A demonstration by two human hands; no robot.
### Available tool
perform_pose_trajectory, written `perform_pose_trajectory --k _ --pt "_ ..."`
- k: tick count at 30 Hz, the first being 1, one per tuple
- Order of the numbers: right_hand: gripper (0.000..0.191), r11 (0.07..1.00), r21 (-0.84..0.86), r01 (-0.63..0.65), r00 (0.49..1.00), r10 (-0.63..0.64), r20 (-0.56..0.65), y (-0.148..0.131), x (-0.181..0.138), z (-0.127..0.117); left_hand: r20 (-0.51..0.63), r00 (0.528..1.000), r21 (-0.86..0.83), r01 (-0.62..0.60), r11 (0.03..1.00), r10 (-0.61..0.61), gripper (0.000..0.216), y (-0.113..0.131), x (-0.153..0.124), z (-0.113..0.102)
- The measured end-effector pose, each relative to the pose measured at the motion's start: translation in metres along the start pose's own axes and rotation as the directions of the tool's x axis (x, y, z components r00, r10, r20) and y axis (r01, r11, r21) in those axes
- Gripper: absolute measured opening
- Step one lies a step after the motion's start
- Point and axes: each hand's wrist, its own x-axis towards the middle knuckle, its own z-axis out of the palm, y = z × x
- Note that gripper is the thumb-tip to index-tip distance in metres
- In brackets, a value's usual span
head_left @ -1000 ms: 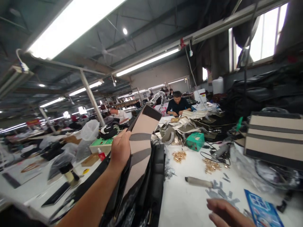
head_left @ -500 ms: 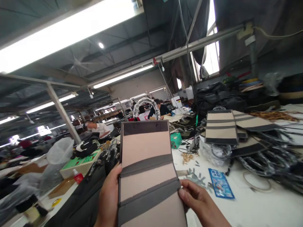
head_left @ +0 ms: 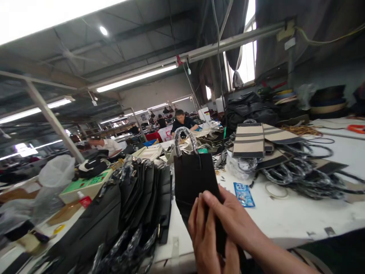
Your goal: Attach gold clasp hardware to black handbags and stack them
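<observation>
In front of me is a black bag panel (head_left: 194, 173) with a looped handle (head_left: 184, 139) wrapped in clear plastic at its top. My left hand (head_left: 209, 239) wraps round the lower part of the panel, fingers lying across its face. Against those fingers, my right hand (head_left: 235, 217) grips the panel's right side, thumb on top. Both hands are close together and cover much of the lower panel. To their left lies a row of similar black bag panels (head_left: 142, 194) with plastic-wrapped handles.
Striped beige-and-grey panels (head_left: 248, 140) are piled on the white table (head_left: 288, 224) at the right, near a blue packet (head_left: 244, 195). A green-topped box (head_left: 85, 186) and a red bottle (head_left: 84, 199) stand left. A person (head_left: 182, 123) works farther back.
The panel has turned from its beige striped face to its black face and now tilts away. My left hand has moved right, beside my right hand. The view has shifted, showing more table.
</observation>
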Motion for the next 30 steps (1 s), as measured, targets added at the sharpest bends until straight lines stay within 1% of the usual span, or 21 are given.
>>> perform_pose_trajectory --k 1,3,4,5,6,7,8,9,10,11,12,13,15,16,17,19,22,24,26,28,30 --pt "0.048 0.999 0.020 -0.038 0.999 0.038 -0.015 -0.001 0.001 -0.007 -0.001 0.994 0.017 -0.105 0.994 0.105 0.053 -0.003 -0.008 0.005" --pt "0.048 0.997 0.020 -0.069 0.998 0.069 -0.013 0.000 0.002 -0.023 -0.006 0.958 0.048 -0.287 0.957 0.287 0.049 -0.011 -0.019 0.005" --pt "0.048 0.998 0.014 -0.065 0.998 0.065 -0.005 0.001 0.001 -0.030 -0.016 0.947 0.057 -0.320 0.946 0.322 0.047 -0.017 -0.021 0.001" --pt "0.046 0.998 0.010 -0.062 0.998 0.062 0.005 0.003 0.000 -0.037 -0.036 0.952 0.060 -0.302 0.951 0.304 0.046 -0.022 -0.021 -0.007" --pt "0.046 0.998 0.012 -0.066 0.998 0.066 0.017 0.006 -0.003 -0.042 -0.070 0.966 0.062 -0.247 0.967 0.251 0.046 -0.027 -0.018 -0.016" --pt "0.045 0.997 0.013 -0.079 0.997 0.078 0.023 0.011 -0.005 -0.046 -0.111 0.980 0.058 -0.161 0.985 0.166 0.048 -0.031 -0.013 -0.028" --pt "0.045 0.995 0.007 -0.097 0.995 0.097 0.024 0.018 -0.008 -0.050 -0.152 0.987 0.033 -0.051 0.998 0.055 0.052 -0.034 -0.006 -0.040" --pt "0.045 0.993 -0.010 -0.115 0.993 0.115 0.017 0.025 -0.011 -0.052 -0.174 0.982 -0.022 0.076 0.997 -0.078 0.057 -0.037 0.003 -0.051" --pt "0.045 0.991 -0.033 -0.131 0.991 0.131 0.011 0.033 -0.013 -0.053 -0.162 0.961 -0.108 0.210 0.972 -0.226 0.061 -0.039 0.012 -0.061" --pt "0.045 0.988 -0.057 -0.146 0.989 0.147 0.011 0.041 -0.016 -0.054 -0.106 0.924 -0.219 0.338 0.915 -0.367 0.064 -0.040 0.020 -0.070" --pt "0.045 0.984 -0.076 -0.161 0.986 0.163 0.016 0.049 -0.018 -0.055 -0.016 0.875 -0.327 0.453 0.830 -0.484 0.064 -0.042 0.029 -0.076" --pt "0.045 0.981 -0.093 -0.172 0.984 0.175 0.026 0.056 -0.020 -0.055 0.102 0.824 -0.418 0.544 0.727 -0.558 0.062 -0.044 0.035 -0.079" --pt "0.044 0.977 -0.124 -0.173 0.983 0.179 0.039 0.069 -0.022 -0.055 0.325 0.733 -0.525 0.665 0.531 -0.598 0.055 -0.051 0.044 -0.081" --pt "0.044 0.976 -0.136 -0.171 0.983 0.178 0.041 0.074 -0.023 -0.055 0.402 0.698 -0.547 0.702 0.456 -0.593 0.051 -0.055 0.046 -0.079" --pt "0.044 0.975 -0.145 -0.171 0.983 0.178 0.040 0.079 -0.024 -0.055 0.451 0.670 -0.559 0.727 0.398 -0.590 0.047 -0.060 0.046 -0.077" --pt "0.044 0.970 -0.147 -0.192 0.979 0.200 0.038 0.087 -0.023 -0.057 0.496 0.617 -0.573 0.762 0.303 -0.611 0.043 -0.072 0.045 -0.070" --pt "0.049 0.954 -0.121 -0.273 0.960 0.279 0.036 0.101 -0.018 -0.062 0.556 0.536 -0.569 0.803 0.179 -0.635 0.042 -0.087 0.040 -0.059" --pt "0.053 0.939 -0.137 -0.316 0.947 0.320 0.012 0.110 -0.014 -0.065 0.594 0.479 -0.539 0.834 0.123 -0.646 0.043 -0.096 0.037 -0.052" --pt "0.055 0.921 -0.176 -0.348 0.937 0.349 -0.025 0.120 -0.009 -0.067 0.596 0.442 -0.514 0.851 0.105 -0.670 0.045 -0.106 0.036 -0.045" --pt "0.055 0.905 -0.194 -0.379 0.925 0.376 -0.054 0.131 -0.005 -0.069 0.582 0.434 -0.509 0.854 0.108 -0.688 0.045 -0.117 0.035 -0.038" --pt "0.055 0.888 -0.182 -0.422 0.906 0.417 -0.068 0.142 -0.001 -0.070 0.575 0.438 -0.511 0.852 0.115 -0.691 0.044 -0.130 0.035 -0.031"
